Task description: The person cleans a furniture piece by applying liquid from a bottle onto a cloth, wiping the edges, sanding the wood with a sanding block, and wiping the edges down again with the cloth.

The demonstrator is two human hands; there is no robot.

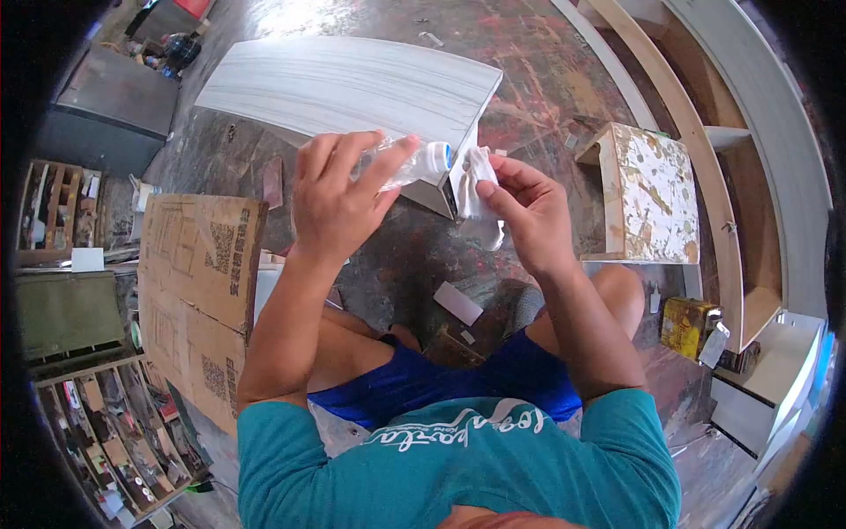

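Note:
A clear plastic bottle (392, 167) with a white and blue top lies tilted sideways in my left hand (339, 181), its top pointing right. My right hand (524, 207) pinches a white cloth (478, 189) between thumb and fingers, and the cloth hangs down below them. The bottle's top is close to the cloth's upper left edge. Behind both hands is a long white panel (352, 79) with grey streaks, its near corner beside the cloth.
A cardboard sheet (189, 291) stands at the left, near my left forearm. On the right are a stained stool-like box (652, 194), a yellow can (687, 326) and a wooden frame (762, 203). A small flat piece (458, 302) lies on the floor before me.

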